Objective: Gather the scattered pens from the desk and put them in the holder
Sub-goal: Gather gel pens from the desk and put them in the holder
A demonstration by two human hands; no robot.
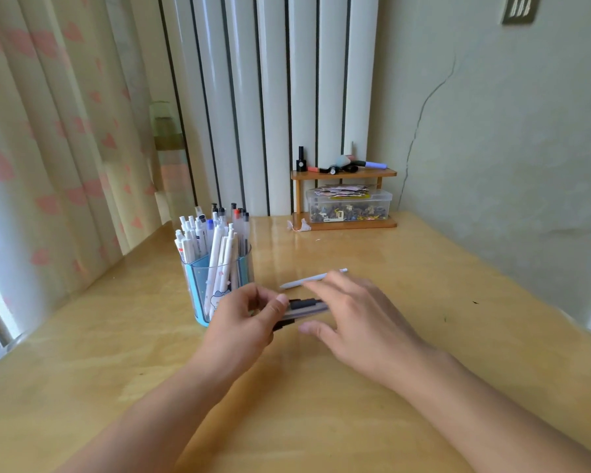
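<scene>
A small bundle of dark-capped pens [306, 307] sits clenched in the left hand [244, 322] grip beside the crowded pen holder [219, 285], right hand [352, 315] spread open, one white pen [313, 278] loose on the worktop [423, 285]; crowding may block insertion

— What do you see at the back of your tabletop [423, 268]?
— A small wooden shelf [344, 174] in the corner, with little bottles [301, 159] on top and a clear box [349, 205] beneath.
— And to your left?
— A curtain [48, 148] with pink hearts.
</scene>
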